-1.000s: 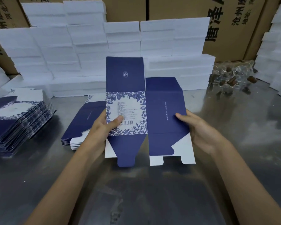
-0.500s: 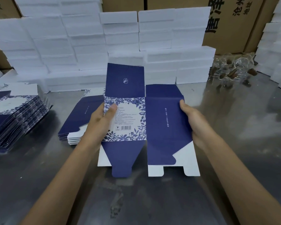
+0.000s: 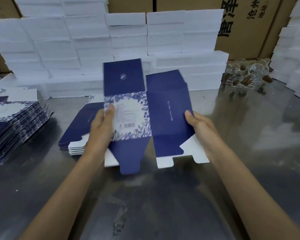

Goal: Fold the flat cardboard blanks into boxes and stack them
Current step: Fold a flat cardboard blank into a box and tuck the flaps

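Note:
I hold one flat blue cardboard blank [image 3: 168, 116] upright over the steel table. It has a floral white panel with a barcode on its left half and a plain blue panel on its right. My left hand [image 3: 100, 129] grips the left edge, thumb on the floral panel. My right hand [image 3: 200, 130] grips the right edge, thumb on the blue panel. A small pile of flat blanks [image 3: 76, 134] lies behind my left hand. A taller pile of blanks [image 3: 16, 125] lies at the far left.
Stacks of white boxes [image 3: 128, 40] form a wall along the back of the steel table [image 3: 163, 205]. More white boxes [image 3: 294, 54] rise at the right. Brown cartons [image 3: 246, 23] stand behind. Clear glass bottles [image 3: 246, 75] lie at the back right.
My left thumb has slid up the floral panel. The blank's upper part has tilted slightly, and both hands hold it a little nearer the pile.

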`<state>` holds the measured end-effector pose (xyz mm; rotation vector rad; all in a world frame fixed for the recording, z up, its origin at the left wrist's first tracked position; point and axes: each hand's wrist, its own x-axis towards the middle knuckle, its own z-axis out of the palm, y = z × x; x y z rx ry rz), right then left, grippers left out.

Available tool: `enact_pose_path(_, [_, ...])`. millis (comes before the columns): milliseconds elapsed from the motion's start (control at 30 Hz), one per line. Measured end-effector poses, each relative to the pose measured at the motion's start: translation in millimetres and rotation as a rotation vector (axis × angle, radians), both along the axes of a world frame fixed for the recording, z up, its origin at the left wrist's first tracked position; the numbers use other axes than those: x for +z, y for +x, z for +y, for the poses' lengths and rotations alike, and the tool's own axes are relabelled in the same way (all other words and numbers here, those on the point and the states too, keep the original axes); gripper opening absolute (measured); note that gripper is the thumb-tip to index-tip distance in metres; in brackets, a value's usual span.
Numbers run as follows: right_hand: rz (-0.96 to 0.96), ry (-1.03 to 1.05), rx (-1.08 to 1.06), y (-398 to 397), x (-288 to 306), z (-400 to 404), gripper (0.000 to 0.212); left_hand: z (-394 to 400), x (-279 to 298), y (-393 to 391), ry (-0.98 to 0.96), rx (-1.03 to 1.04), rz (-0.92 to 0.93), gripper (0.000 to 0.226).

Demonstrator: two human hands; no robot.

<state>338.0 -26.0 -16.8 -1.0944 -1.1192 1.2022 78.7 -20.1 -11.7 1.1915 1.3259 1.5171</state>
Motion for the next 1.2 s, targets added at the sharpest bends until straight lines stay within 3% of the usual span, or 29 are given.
enact_pose_path(100, [0.047,-0.007,-0.037,4.4,3.9,1.5,0.026,-2.6,-2.9,8.7,0.044,-0.026,0.139,0.031])
enact_pose_path(200, [0.116,-0.109,0.093,17.0,8.5,0.0,0.034,-4.5,-4.0,13.8,0.078,-0.011,0.137,0.03])
enact_pose_path(267, [0.078,-0.102,0.132,24.9,12.7,-0.1,0.032,-3.2,-7.7,18.1,0.067,0.0,0.179,0.029])
enact_pose_path(367, [0.017,-0.075,0.022,39.9,20.1,1.0,0.026,-0.7,-13.2,32.5,0.036,0.048,0.322,0.027])
enact_pose_path(500, [0.149,-0.144,-0.01,54.7,24.3,-2.6,0.027,-4.5,-11.0,53.6,0.083,-0.111,0.454,0.073])
enact_pose_path(600, [0.227,-0.21,-0.047,59.1,24.5,-6.1,0.031,-6.9,-5.4,65.5,0.055,-0.393,0.634,0.091])
enact_pose_path(667, [0.285,-0.211,-0.046,62.7,25.0,-8.7,0.03,-6.5,-0.3,80.0,0.053,-0.55,0.637,0.096])
enact_pose_path(900, [0.438,-0.093,0.163,49.8,16.2,-6.9,0.039,2.0,-0.8,99.4,0.119,-0.487,0.343,0.056])
enact_pose_path(1200, [0.153,0.035,0.319,31.5,-2.6,5.0,0.036,-0.4,3.9,76.7,0.134,-0.298,0.261,0.029])
